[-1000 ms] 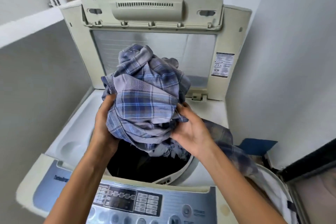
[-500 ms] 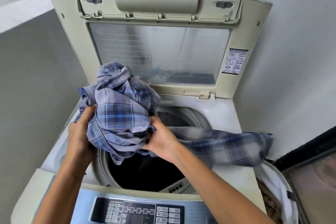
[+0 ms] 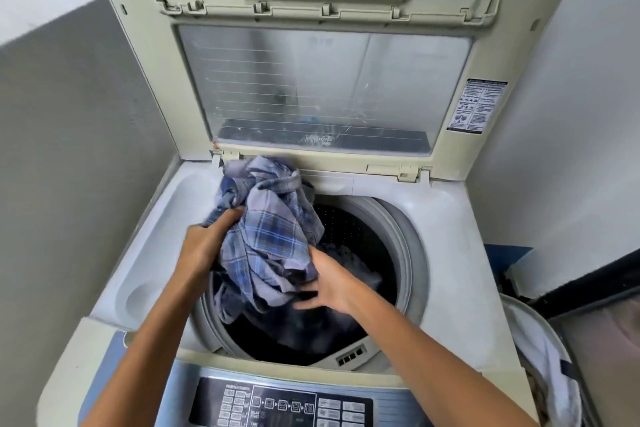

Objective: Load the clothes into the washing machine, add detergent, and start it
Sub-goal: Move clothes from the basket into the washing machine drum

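The crumpled cotton shirt [image 3: 273, 236] has a blue, grey and white check pattern. The top-loading plastic washing machine [image 3: 460, 253] is cream-white, with a grey drum ring [image 3: 412, 253]. Its flat control panel [image 3: 277, 406] is black on blue.
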The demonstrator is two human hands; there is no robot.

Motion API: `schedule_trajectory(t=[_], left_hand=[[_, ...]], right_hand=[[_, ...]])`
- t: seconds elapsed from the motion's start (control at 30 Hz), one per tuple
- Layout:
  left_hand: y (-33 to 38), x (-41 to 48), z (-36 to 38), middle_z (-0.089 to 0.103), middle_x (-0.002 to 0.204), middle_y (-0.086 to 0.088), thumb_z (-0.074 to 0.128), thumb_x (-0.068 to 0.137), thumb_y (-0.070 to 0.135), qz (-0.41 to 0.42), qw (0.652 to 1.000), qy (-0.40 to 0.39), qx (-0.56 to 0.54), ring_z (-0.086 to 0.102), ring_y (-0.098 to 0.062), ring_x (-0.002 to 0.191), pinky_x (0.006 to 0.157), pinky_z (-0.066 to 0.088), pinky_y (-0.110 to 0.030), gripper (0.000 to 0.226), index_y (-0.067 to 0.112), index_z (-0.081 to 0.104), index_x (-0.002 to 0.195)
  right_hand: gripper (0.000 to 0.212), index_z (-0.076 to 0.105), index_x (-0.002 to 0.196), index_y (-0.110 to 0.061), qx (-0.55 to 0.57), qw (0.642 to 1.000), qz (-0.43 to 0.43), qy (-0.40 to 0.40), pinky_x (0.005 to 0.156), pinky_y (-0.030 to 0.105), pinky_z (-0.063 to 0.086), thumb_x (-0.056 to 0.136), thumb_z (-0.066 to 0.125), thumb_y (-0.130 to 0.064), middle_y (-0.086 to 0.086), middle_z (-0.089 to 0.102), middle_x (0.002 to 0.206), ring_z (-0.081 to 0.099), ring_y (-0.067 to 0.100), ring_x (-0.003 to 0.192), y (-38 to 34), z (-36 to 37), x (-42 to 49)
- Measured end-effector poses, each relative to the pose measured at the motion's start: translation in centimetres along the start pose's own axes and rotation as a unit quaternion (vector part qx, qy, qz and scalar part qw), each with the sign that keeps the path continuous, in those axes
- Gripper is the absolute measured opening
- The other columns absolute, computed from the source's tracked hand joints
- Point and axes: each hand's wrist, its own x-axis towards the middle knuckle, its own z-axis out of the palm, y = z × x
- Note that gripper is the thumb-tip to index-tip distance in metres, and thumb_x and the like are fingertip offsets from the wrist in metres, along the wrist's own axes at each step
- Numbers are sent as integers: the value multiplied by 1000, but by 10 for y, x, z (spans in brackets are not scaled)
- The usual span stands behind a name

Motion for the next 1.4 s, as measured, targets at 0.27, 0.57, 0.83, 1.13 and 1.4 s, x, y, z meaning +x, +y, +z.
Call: schedule_trajectory(t=[0.27,0.57,0.83,1.13,1.4], left_hand=[[-56,29,9,41,143,-16,74,76,36,-79,951,-93,283,44,-29,127,91,38,-30,83,3,34,141],[-40,17,38,36,148,-12,62,89,30,-33,942,-142,304,37,-26,133,100,33,-32,63,12,34,142],[-15,-19,89,51,130,-7,59,91,27,24,933,-237,271,50,-17,109,87,35,-26,48,15,44,135],[13,-83,184,66,116,1,55,94,24,57,906,-363,212,62,-15,109,91,44,-30,18,28,59,112],[6,-155,306,68,106,-1,53,95,19,58,894,-398,199,63,-14,97,85,46,-28,19,19,59,113]], right_hand=[[53,32,140,-9,-248,958,67,126,83,39,43,93,52,-25,12,41,123,44,29,109,10,-29,5],[35,46,127,-17,-213,968,15,134,99,42,43,94,52,-30,5,37,144,35,23,132,-1,-50,-14],[30,55,120,-17,-85,989,-55,109,99,40,45,93,56,-29,0,47,135,44,23,125,-12,-90,-54],[33,56,123,-10,97,976,-186,51,96,39,49,93,54,-22,12,62,121,60,28,111,-19,-182,-145],[26,58,116,-11,194,951,-205,126,86,36,52,95,48,-22,9,65,106,63,25,101,39,-306,-213]])
